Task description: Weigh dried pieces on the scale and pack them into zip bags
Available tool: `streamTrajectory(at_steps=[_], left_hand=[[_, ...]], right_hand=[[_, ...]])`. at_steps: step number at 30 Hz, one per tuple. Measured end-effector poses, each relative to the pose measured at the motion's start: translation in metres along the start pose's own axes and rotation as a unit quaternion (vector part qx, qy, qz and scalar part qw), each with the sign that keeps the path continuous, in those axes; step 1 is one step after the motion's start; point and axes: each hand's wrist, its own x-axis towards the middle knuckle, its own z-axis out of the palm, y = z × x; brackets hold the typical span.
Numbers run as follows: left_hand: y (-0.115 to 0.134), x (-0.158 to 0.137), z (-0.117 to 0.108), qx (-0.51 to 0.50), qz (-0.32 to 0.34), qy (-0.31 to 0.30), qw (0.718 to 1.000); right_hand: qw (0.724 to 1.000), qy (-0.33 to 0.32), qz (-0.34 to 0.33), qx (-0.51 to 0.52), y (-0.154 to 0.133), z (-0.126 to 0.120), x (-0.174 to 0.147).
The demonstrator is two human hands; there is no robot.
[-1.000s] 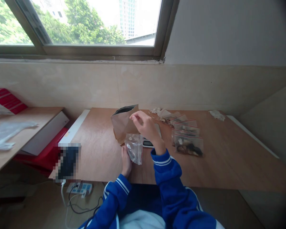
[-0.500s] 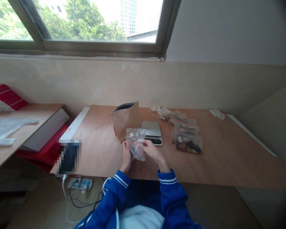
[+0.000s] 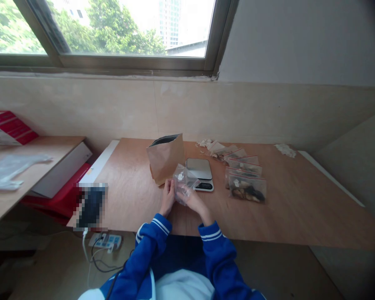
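Before me, above the wooden table, is a clear plastic zip bag point(image 3: 180, 177) with a small white label. My left hand point(image 3: 168, 196) pinches its left edge. My right hand point(image 3: 193, 202) reaches into the bag from the right, its fingers stretched and showing through the plastic. Just behind the bag stands a kitchen scale point(image 3: 199, 168) with a dark display and a bare silver plate. An upright brown paper pouch point(image 3: 166, 158), its top gaping, stands left of the scale, near my left hand.
Several filled zip bags point(image 3: 248, 189) of dark and pale dried pieces lie in a row right of the scale. White scraps point(image 3: 205, 143) lie at the back. A blurred phone point(image 3: 90, 207) lies at the table's left edge, its cable running down to a power strip point(image 3: 108, 241).
My right hand has let go of the bag's right side and moved left, its fingers now within the plastic. The bag has turned more upright and opened out.
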Motion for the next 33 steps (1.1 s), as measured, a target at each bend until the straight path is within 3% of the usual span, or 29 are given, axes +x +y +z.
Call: streamTrajectory(at_steps=[9, 19, 26, 33], left_hand=[[-0.008, 0.01, 0.013, 0.004, -0.004, -0.013, 1.0], [-0.004, 0.012, 0.011, -0.005, -0.01, 0.0, 1.0], [-0.009, 0.016, 0.009, -0.006, -0.006, 0.01, 1.0], [-0.012, 0.018, 0.008, 0.005, -0.002, 0.035, 0.999]], right_hand=[[0.983, 0.153, 0.003, -0.105, 0.016, 0.006, 0.015], [0.993, 0.115, 0.013, -0.028, 0.031, 0.017, 0.02], [0.983, 0.17, 0.059, -0.03, 0.026, 0.009, 0.007], [0.971, 0.221, 0.035, 0.081, 0.004, -0.003, -0.001]])
